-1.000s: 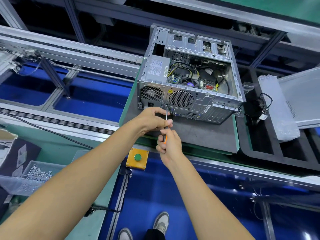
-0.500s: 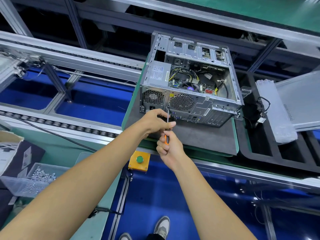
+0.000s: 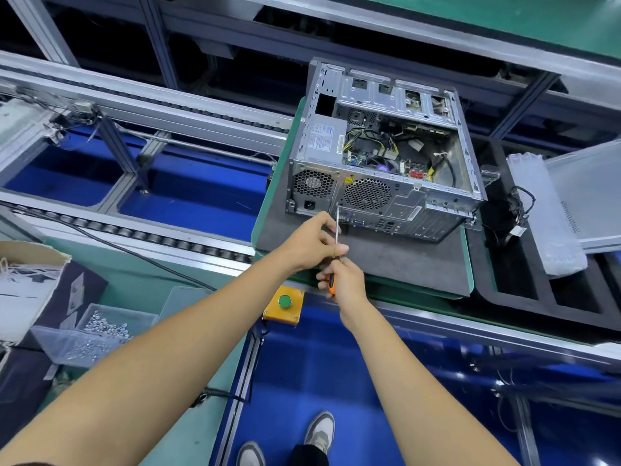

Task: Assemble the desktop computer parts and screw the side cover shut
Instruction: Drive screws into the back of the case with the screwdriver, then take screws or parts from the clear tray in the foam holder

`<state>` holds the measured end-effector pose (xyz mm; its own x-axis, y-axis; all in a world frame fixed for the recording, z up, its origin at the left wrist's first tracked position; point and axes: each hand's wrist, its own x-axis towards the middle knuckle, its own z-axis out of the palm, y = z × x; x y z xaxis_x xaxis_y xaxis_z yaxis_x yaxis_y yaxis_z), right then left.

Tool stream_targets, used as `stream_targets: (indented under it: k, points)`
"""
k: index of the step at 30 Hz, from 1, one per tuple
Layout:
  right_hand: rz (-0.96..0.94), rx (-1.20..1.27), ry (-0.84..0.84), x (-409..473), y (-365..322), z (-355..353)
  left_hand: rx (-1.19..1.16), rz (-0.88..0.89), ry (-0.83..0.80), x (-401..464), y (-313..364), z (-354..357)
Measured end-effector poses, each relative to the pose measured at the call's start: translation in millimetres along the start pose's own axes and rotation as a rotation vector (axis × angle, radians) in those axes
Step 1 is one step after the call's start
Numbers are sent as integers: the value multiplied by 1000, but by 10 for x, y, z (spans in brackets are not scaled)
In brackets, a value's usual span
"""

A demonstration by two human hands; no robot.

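Blue flooring fills the bottom of the frame, where we see two shoes [image 3: 319,432]. At lower left, a clear bin of screws [image 3: 90,338] sits on the green bench; a yellow box with a green button [image 3: 284,303] lies at lower centre. Just above it, our right hand [image 3: 346,280] curls round the orange handle of a screwdriver [image 3: 337,237]. Our left hand [image 3: 311,242] pinches the shaft between thumb and fingers. Its tip touches the rear panel of the computer case [image 3: 379,196], centre frame, on a dark mat [image 3: 403,264], open side up. A grey side cover [image 3: 591,193] lies apart at the right edge.
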<state>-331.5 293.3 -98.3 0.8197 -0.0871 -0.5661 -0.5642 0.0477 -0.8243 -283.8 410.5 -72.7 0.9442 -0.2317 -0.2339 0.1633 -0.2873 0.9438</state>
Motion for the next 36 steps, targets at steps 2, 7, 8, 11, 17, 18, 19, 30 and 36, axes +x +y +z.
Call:
stream_targets:
  k: [2,7,8,11,17,18,19,30,36]
  points:
    - [-78,-91,-11,-10,109,-67,64,74,-19,-39,-19,53]
    - [-173,-217,-26,-22,387,-238,249,215,-79,-170,-57,258]
    - [-182,-243,-30,-26,432,-267,247,218,-74,-206,-80,289]
    - [-222,-265,-53,-50,532,-307,212,209,-70,-337,-146,321]
    - [-356,-391,-198,-308,440,-139,177,202,47,-802,-171,49]
    - [-372,-428,-236,-361,396,-82,180,193,60,-908,-172,-44]
    - [-380,-465,-274,-410,354,-11,193,184,79,-1019,-183,-156]
    - [-295,-777,-468,-686,449,775,983,-148,185,-2260,-883,-1731]
    - [-212,-784,-496,-685,719,994,1261,-107,-56,-2218,-1034,-1702]
